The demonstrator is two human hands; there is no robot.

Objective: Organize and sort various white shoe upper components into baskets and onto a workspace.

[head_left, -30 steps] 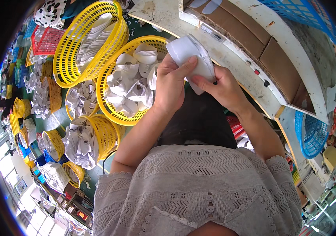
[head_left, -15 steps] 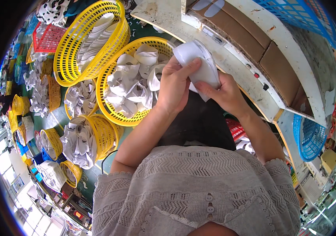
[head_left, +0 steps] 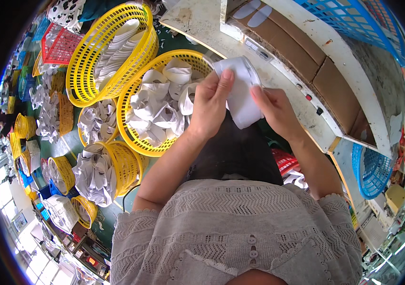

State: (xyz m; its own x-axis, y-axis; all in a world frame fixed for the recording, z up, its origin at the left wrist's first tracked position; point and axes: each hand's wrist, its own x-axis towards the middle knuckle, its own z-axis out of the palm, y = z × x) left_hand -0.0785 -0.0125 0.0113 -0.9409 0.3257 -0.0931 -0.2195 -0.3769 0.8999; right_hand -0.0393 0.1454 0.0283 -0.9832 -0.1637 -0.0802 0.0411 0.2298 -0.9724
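Both my hands hold one white fabric piece (head_left: pixel 241 92) in front of my chest. My left hand (head_left: pixel 210 105) pinches its left edge with the thumb on top. My right hand (head_left: pixel 274 108) grips its right side from below. The piece hangs flat and slightly curled between them. Just left of my left hand is a round yellow basket (head_left: pixel 129 124) filled with several similar curled white pieces (head_left: pixel 164 104).
Another yellow basket (head_left: pixel 80 80) with stacked white pieces stands farther left, smaller yellow baskets (head_left: pixel 121 164) below it. A white workbench (head_left: pixel 278 71) with cardboard boxes (head_left: pixel 330 80) lies ahead. A blue basket (head_left: pixel 371 168) is at right, a red crate (head_left: pixel 57 42) at upper left.
The white piece has been unfolded and spread flatter between my hands, which have shifted slightly apart and lower. The baskets have not moved.
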